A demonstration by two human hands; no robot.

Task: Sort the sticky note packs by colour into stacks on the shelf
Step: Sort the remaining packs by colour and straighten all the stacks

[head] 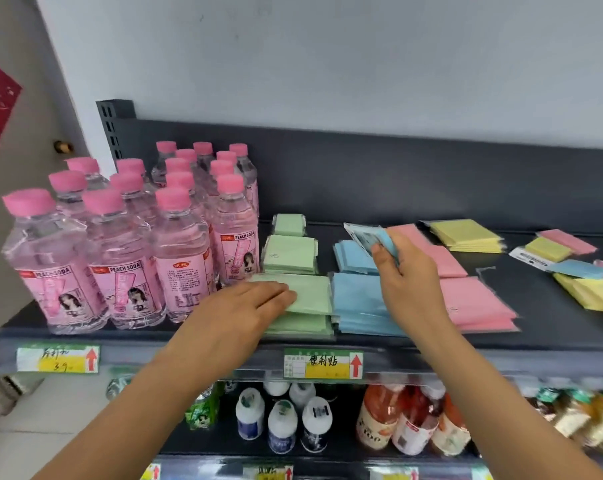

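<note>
Yellow packs (599, 293) cut off at right

"PEACH SODA" on pink-capped bottles (120, 271), left shelf tag (57, 358) — "3.9", middle shelf tag (322, 363) — "便利贴"

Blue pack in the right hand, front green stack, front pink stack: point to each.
blue pack (364, 237), head view, wrapper above the thumb.
front green stack (312, 294), head view, bare top sheet.
front pink stack (473, 299), head view, top face.

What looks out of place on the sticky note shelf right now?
The heap at the right end of the shelf: yellow, pink and blue packs overlap askew, colours mixed. Nothing looks spilled or damaged.
</note>
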